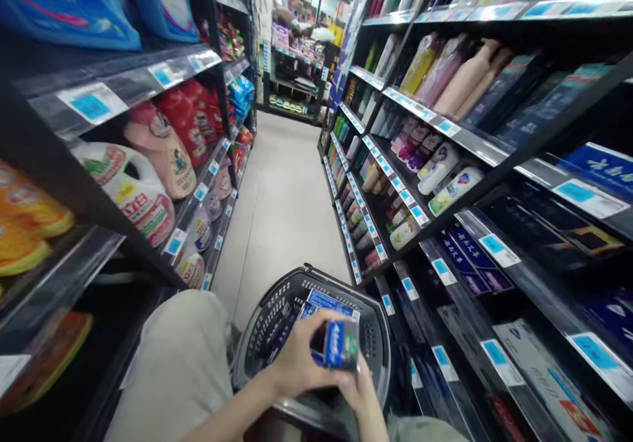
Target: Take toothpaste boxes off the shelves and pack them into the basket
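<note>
The person crouches in a shop aisle, both hands low in the head view over a grey shopping basket (257, 336).

**Held item.** A small toothpaste carton (340, 344), blue end face with a green patch, sits between the two hands just above the basket's open top. The left hand (297, 363) wraps it from the left, fingers curled over the upper edge. The right hand (363, 392) supports it from below and right. Both grips are clenched on the carton.

**Surroundings.** Inside the basket lies another blue box (326, 301). To the right, dark shelves (494, 257) carry rows of boxed toothpaste and, higher up, bottles (448, 69). To the left, shelves hold detergent refill pouches (148, 198). A pale floor (281, 204) runs ahead.

**Handling judgement.** The carton is probably light and stiff along its edges, with thin card faces that dent under hard pressure. The printed surface looks smooth, so slippery in a loose hold. Best hold: across the two long side faces near mid-length, not on the end flaps.
</note>
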Demonstrator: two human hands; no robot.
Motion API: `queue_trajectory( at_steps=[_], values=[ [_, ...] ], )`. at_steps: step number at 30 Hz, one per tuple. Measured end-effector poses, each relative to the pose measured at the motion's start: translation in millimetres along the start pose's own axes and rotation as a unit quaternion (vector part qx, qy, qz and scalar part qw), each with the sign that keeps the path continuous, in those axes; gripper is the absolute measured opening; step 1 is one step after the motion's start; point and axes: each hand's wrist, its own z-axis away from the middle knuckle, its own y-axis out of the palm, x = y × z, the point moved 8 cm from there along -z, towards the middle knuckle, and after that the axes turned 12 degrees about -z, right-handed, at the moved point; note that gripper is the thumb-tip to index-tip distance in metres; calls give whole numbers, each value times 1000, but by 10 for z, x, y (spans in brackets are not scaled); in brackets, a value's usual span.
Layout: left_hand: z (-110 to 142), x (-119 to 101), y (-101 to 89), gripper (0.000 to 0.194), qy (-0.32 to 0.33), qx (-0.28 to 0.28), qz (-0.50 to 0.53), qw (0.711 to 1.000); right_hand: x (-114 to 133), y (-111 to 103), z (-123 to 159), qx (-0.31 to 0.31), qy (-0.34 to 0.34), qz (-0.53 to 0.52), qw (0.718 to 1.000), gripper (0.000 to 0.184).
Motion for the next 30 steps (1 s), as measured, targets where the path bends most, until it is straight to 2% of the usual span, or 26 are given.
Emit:
queue_trajectory(
  at_steps=[3, 5, 6, 8, 10, 13, 16, 18, 19, 21, 24, 26, 28, 30],
  values=[
    [-99, 365, -348, 75, -37, -37, 176, 983, 235, -52, 138, -11, -25, 25, 999, 59],
    [-137, 561, -485, 78, -50, -6, 264, 963, 593, 11, 265, -16, -103, 101, 989, 74],
    [-145, 654, -533, 79, -63, 10, 282, 957, 805, 92, 347, -17, -155, 155, 975, 75],
    [-145, 810, -588, 83, -89, 27, 292, 952, 1207, 367, 548, -12, -262, 263, 928, 66],
    [-133, 927, -564, 89, -109, 34, 302, 946, 1490, 762, 766, 13, -346, 349, 871, 59],
    [-98, 1048, -384, 91, -132, 70, 339, 929, 1655, 1359, 1031, 49, -405, 432, 804, 52],
    [-66, 1140, -242, 83, -133, 100, 371, 914, 1642, 1762, 1169, 68, -414, 465, 780, 49],
    [-56, 1202, -229, 82, -132, 102, 380, 910, 1598, 1887, 1184, 87, -405, 468, 780, 50],
    [-54, 1229, -239, 85, -134, 101, 382, 909, 1593, 1889, 1166, 83, -399, 467, 784, 49],
    [-52, 1272, -272, 92, -143, 98, 385, 906, 1631, 1744, 1064, 26, -372, 464, 804, 50],
    [-47, 1307, -319, 90, -174, 94, 386, 901, 1666, 1236, 782, -106, -257, 422, 863, 55],
    [-33, 1335, -319, 80, -209, 98, 364, 903, 1597, 869, 576, -153, -161, 390, 894, 56],
    [-8, 1405, -308, 69, -258, 98, 312, 909, 1505, 544, 405, -178, -91, 399, 895, 55],
    [19, 1504, -303, 60, -310, 89, 255, 912, 1399, 239, 280, -200, -39, 430, 880, 57]
  ],
)
